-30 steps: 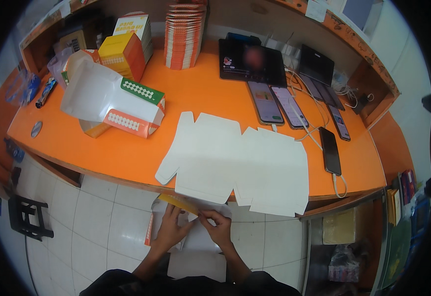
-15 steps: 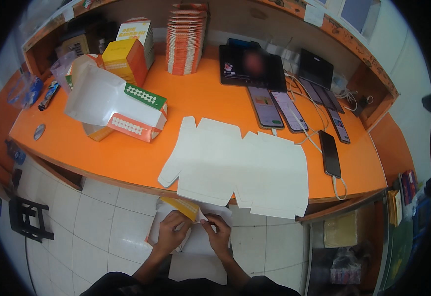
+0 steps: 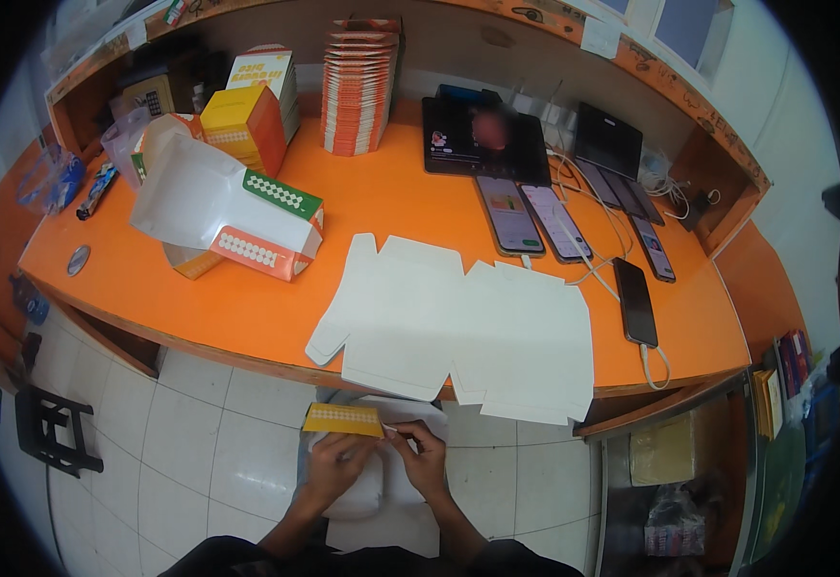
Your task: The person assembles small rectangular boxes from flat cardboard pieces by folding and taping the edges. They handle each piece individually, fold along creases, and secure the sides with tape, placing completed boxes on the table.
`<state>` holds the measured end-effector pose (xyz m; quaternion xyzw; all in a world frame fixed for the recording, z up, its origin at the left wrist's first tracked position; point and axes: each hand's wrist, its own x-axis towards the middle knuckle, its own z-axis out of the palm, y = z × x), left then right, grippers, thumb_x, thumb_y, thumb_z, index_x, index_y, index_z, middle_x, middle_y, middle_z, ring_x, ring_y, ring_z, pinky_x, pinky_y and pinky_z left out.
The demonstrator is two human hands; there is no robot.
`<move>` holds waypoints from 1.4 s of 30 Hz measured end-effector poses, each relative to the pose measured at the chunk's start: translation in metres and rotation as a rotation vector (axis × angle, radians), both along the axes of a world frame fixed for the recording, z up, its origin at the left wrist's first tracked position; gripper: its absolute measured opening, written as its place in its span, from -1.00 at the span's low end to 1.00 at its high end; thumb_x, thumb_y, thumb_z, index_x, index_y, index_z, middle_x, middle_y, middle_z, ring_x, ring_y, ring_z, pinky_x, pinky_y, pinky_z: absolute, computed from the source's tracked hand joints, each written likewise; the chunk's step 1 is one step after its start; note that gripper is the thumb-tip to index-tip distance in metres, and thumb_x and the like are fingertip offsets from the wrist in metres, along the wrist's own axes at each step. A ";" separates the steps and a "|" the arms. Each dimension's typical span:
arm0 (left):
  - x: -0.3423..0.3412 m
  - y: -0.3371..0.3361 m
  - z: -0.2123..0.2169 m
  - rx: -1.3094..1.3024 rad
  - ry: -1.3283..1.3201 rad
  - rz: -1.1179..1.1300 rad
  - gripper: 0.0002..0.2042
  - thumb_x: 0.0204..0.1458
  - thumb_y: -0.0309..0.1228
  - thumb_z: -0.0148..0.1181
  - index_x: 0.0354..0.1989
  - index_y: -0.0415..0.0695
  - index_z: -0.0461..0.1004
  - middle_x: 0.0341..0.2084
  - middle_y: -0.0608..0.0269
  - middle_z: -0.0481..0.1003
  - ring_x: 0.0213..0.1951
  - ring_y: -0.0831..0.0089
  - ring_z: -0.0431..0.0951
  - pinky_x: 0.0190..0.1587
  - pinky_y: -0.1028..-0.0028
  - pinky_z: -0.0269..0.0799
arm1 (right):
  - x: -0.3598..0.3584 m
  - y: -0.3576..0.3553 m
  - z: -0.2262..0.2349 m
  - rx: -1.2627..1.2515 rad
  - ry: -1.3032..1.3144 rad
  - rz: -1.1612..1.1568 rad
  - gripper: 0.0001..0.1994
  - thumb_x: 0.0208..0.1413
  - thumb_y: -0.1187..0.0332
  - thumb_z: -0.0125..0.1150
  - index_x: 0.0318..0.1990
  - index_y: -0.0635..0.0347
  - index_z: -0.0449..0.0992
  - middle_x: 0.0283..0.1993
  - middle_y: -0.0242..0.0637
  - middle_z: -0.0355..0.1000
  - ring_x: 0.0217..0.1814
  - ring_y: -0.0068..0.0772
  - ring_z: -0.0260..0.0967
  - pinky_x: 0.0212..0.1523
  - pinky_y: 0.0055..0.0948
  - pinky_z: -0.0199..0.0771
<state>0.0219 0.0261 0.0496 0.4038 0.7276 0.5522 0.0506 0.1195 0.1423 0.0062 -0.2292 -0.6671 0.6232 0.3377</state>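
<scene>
Below the desk's front edge, over my lap, I hold a partly folded cardboard box [image 3: 343, 418] with a yellow panel and white inner side. My left hand [image 3: 336, 466] is closed on the box below its yellow panel. My right hand [image 3: 420, 454] pinches a small white flap at the panel's right end. White card lies under and around both hands. On the desk just ahead lies a flat white box blank [image 3: 458, 322] with notched edges, its near edge overhanging the desk.
The orange desk [image 3: 382, 197] bears an open folded box [image 3: 266, 221], a yellow-orange box [image 3: 244, 125] and a tall stack of folded cartons [image 3: 358, 91]. A tablet [image 3: 487, 139], several phones and white cables lie at right. A black stool [image 3: 60, 428] stands on the floor at left.
The held box has turned, so its yellow panel now lies nearly level and faces me more fully. Both hands keep hold of it; the view has shifted slightly.
</scene>
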 end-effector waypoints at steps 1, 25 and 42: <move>0.000 0.000 -0.001 0.022 0.015 -0.008 -0.90 -0.16 -0.59 0.33 -0.42 -0.22 0.59 -0.43 0.15 0.57 -0.37 0.34 0.60 -0.31 0.47 0.45 | 0.001 0.000 0.001 -0.011 -0.011 0.022 -0.86 0.07 0.50 0.24 -0.21 0.33 0.54 -0.28 -0.29 0.48 -0.27 -0.58 0.40 -0.18 -0.60 0.37; 0.005 -0.004 -0.022 -0.048 -0.116 0.033 -0.92 -0.09 -0.56 0.29 -0.39 -0.23 0.57 -0.41 0.12 0.57 -0.36 0.33 0.61 -0.31 0.47 0.47 | -0.003 0.006 -0.006 -0.074 -0.008 0.081 -0.74 0.13 0.54 0.14 -0.06 0.25 0.25 -0.13 -0.27 0.41 -0.20 -0.57 0.36 -0.10 -0.58 0.36; -0.002 -0.002 -0.022 0.030 -0.033 -0.009 -0.91 -0.10 -0.56 0.30 -0.39 -0.22 0.57 -0.42 0.14 0.58 -0.37 0.32 0.61 -0.35 0.50 0.47 | -0.005 0.001 -0.009 -0.033 0.063 0.038 -0.65 -0.01 0.53 0.32 -0.09 0.30 0.32 -0.31 -0.30 0.51 -0.24 -0.61 0.44 -0.17 -0.59 0.41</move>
